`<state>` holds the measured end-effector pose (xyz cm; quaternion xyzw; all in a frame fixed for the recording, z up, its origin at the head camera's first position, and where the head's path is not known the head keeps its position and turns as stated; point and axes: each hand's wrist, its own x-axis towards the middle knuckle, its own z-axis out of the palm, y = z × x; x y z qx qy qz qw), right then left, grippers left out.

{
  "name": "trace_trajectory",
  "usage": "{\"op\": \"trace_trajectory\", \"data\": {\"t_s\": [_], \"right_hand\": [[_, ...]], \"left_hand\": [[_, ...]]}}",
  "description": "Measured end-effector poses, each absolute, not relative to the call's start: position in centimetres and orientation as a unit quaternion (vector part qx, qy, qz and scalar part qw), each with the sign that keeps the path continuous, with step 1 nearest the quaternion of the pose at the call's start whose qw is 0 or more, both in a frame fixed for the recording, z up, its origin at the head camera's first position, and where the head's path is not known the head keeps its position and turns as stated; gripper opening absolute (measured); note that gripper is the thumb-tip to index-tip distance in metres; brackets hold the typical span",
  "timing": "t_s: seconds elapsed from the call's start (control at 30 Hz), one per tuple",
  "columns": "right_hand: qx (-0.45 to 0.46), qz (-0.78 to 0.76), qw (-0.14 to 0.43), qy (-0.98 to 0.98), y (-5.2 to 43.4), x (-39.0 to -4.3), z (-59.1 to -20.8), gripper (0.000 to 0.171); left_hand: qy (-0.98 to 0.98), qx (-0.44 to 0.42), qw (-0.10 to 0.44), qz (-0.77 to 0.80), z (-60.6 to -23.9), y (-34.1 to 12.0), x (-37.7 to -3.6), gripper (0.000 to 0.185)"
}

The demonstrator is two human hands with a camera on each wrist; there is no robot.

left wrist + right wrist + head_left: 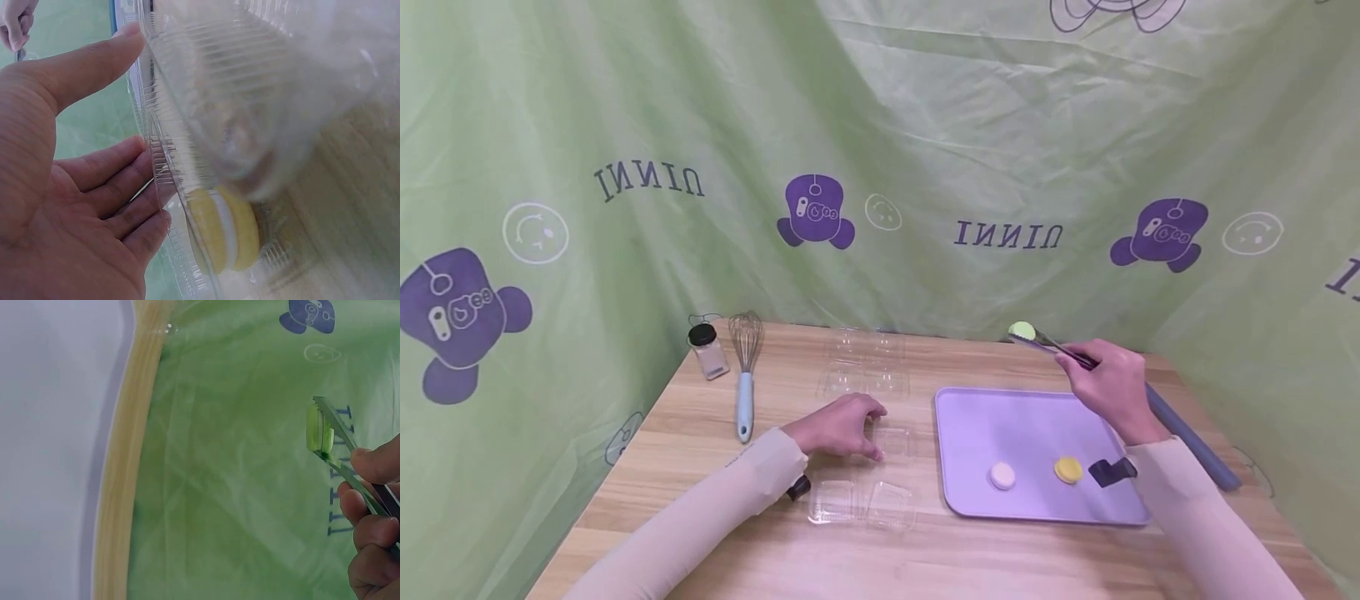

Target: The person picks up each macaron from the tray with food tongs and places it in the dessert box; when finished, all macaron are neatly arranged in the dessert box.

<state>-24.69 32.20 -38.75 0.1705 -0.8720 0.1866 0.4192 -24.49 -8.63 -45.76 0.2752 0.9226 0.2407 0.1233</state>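
Note:
My right hand holds a pair of tongs raised above the far edge of the lavender tray. Between the tong tips is a green macaron. On the tray lie a pale pink macaron and a yellow macaron. My left hand is at a clear plastic box, thumb and fingers spread apart, fingertips right at its edge. Through the clear plastic, a yellow macaron with white filling shows in the left wrist view; my hand hides that spot in the head view.
Clear box parts sit at the front, and a clear multi-cup tray stands behind my left hand. A whisk and a black-lidded jar are at the left. Right of the tray lies a blue rod. A green curtain hangs behind the table.

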Motion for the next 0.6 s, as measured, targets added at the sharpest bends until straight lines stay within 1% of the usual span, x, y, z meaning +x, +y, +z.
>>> {"op": "trace_trajectory", "data": {"t_s": [0.23,0.6], "right_hand": [[0.196,0.202,0.419,-0.863,30.5,-25.3,-37.8,0.013],[0.221,0.208,0.382,-0.873,27.5,-25.2,-37.4,0.014]], "left_hand": [[0.923,0.273,0.124,0.241,-45.7,-8.6,-24.6,0.079],[0.924,0.274,0.124,0.237,-46.0,-8.6,-24.6,0.079]]}}
